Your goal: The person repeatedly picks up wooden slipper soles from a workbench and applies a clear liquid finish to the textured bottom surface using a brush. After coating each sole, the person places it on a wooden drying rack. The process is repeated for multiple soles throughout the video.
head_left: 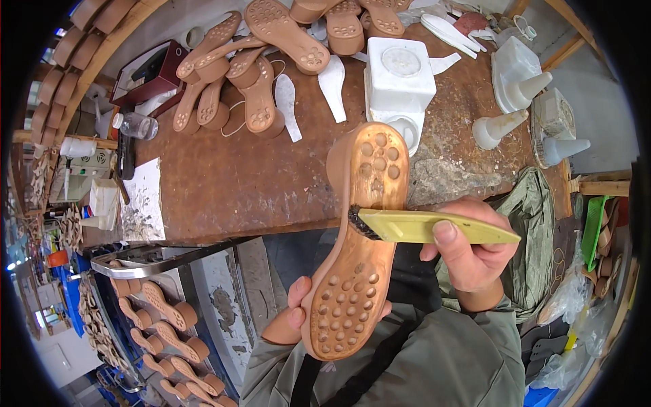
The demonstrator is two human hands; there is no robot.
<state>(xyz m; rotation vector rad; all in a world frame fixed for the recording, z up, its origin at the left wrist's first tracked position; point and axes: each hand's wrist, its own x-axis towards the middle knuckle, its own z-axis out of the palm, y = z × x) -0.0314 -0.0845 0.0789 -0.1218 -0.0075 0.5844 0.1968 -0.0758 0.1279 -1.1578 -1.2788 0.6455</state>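
A tan heeled shoe sole (363,264) is held up in front of me, its dimpled face turned toward the camera and its heel end pointing away. My left hand (298,305) grips it around the forefoot, fingers partly hidden behind it. In my right hand (475,247) is a flat yellow-handled brush (434,227), pinched between thumb and fingers. Its dark bristles touch the sole at the waist, just below the heel. The sole's surface looks shiny and wet around the heel and waist.
Several tan soles (261,95) are heaped on the brown table (224,183) at the back. White insoles (332,88), a white square container (400,74) and cone-nozzled bottles (502,129) stand near them. More soles (173,332) lie on a rack at lower left. A clear bottle (137,126) lies far left.
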